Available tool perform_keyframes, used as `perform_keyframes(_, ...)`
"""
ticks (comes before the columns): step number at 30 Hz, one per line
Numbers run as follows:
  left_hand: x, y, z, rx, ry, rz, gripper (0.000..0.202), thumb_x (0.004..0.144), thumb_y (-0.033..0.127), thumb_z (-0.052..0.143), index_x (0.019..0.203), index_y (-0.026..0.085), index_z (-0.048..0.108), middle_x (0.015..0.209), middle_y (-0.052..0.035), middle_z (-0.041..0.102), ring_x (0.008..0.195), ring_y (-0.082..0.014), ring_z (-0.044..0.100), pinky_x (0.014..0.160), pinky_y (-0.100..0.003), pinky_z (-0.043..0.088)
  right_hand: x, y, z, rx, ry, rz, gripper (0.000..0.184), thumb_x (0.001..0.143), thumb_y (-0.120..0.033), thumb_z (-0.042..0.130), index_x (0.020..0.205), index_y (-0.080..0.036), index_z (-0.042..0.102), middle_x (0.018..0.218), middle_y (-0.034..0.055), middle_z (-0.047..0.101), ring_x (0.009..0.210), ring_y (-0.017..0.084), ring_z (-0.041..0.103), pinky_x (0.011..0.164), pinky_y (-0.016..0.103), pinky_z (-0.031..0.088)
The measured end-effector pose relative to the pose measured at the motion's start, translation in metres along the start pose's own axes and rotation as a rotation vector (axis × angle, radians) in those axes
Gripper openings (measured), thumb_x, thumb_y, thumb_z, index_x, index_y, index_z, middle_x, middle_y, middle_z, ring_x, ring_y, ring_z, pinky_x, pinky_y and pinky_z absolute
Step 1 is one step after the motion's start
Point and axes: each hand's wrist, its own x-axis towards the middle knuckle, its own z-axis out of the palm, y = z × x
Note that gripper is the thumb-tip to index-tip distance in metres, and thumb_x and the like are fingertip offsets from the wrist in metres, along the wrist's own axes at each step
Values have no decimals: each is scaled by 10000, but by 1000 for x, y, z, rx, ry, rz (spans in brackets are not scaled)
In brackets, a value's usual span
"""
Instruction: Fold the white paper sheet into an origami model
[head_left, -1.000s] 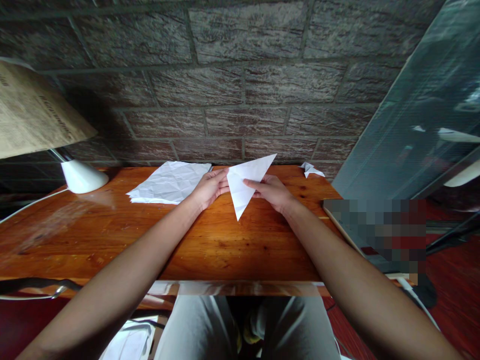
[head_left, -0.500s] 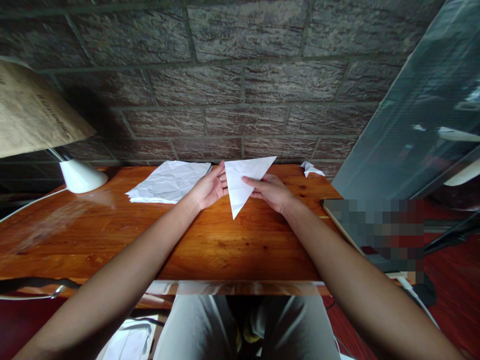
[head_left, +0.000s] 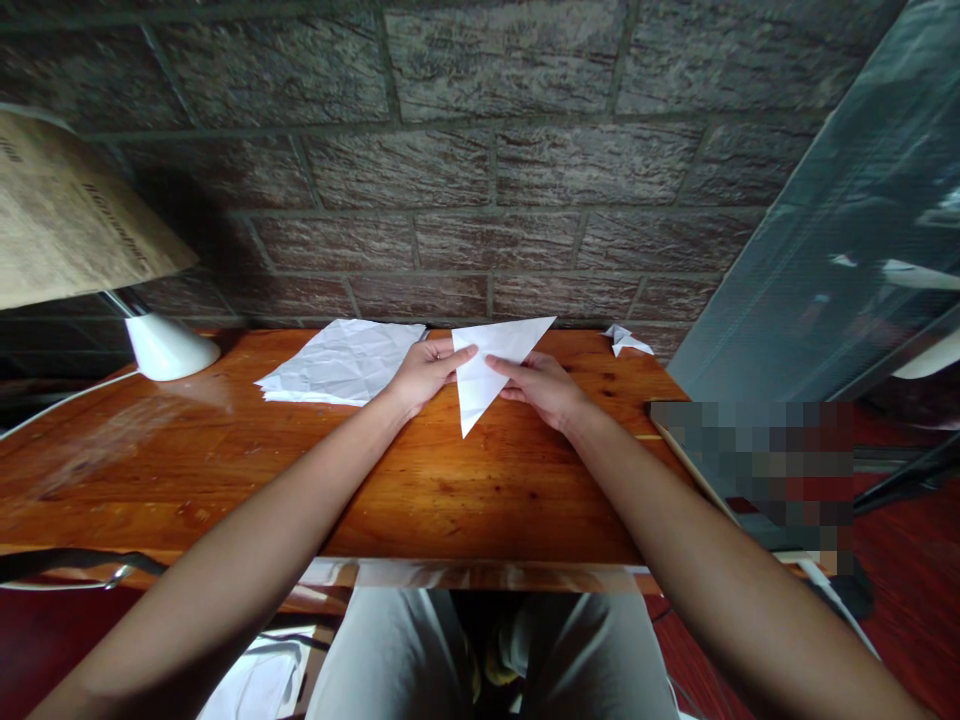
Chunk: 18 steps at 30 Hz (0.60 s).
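A white sheet of paper folded into a triangle (head_left: 480,375) is held up above the wooden desk, one corner pointing down and another up to the right. My left hand (head_left: 426,374) grips its left edge, thumb on the front face and the other fingers behind. On the right side my right hand (head_left: 546,388) pinches it the same way, its thumb close to the left thumb. The back of the paper is hidden. Beyond my left hand lies a stack of creased white paper (head_left: 341,362). A small folded paper piece (head_left: 628,341) rests near the desk's back right.
A lamp with a white base (head_left: 171,347) and a printed paper shade (head_left: 82,215) stands at the left of the desk (head_left: 480,500). A brick wall (head_left: 450,170) rises behind. A flat device (head_left: 750,470), partly pixelated, sits at the right edge, beside a translucent panel (head_left: 810,250).
My left hand has closed on the paper triangle's left edge, its thumb moving onto the front. My right hand keeps its pinch. The view has shifted slightly.
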Motion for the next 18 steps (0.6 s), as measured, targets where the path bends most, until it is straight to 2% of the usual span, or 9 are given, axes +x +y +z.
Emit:
perform_keyframes(3,0,1,-1,55,15,18,523,587,504,939,921,125,801,877,-84,797,789,-184,723,855,-335,564,1,-1,-1,15,32,-27,178,733,-239,848,875,-200,748,946,17,795,750,102,678,691,216,516)
perform_keyframes(8,-2,-4,0,66,-189,-85,531,609,414,946,1049,159,792,1033,-110,797,932,-223,736,943,-400,554,2,-2,0,53,101,-58,150,760,-253,819,864,-191,730,851,2,760,692,83,643,634,194,484)
perform_keyframes(11,0,-8,-2,111,-170,-111,535,603,453,939,1033,171,791,1021,-99,798,903,-208,730,896,-376,563,5,-6,-5,44,138,-44,217,748,-241,819,913,-191,688,888,11,746,728,100,659,662,211,513)
perform_keyframes(12,0,-8,-3,142,-151,-119,532,602,476,933,1017,174,794,995,-90,800,867,-196,727,861,-354,565,7,-8,-9,37,175,-62,272,736,-249,827,950,-200,666,931,17,747,763,115,672,686,228,530)
perform_keyframes(14,0,-5,-7,217,-158,-151,511,612,504,917,989,179,799,949,-74,802,796,-179,716,785,-313,562,13,-14,-23,-4,365,-186,423,720,-279,841,1078,-230,620,1011,25,742,847,150,692,736,270,555)
perform_keyframes(16,-2,0,-10,292,-249,-218,465,627,498,903,937,164,808,925,-82,803,751,-183,711,722,-295,556,17,-22,-39,-127,536,-340,500,723,-316,843,1154,-221,607,1039,47,735,924,178,692,802,304,557)
perform_keyframes(18,-4,6,-13,326,-340,-263,437,640,478,894,930,160,817,909,-91,803,698,-193,705,673,-301,551,17,-29,-52,-241,528,-382,445,734,-358,836,1102,-192,650,1035,70,736,946,195,689,837,326,549)
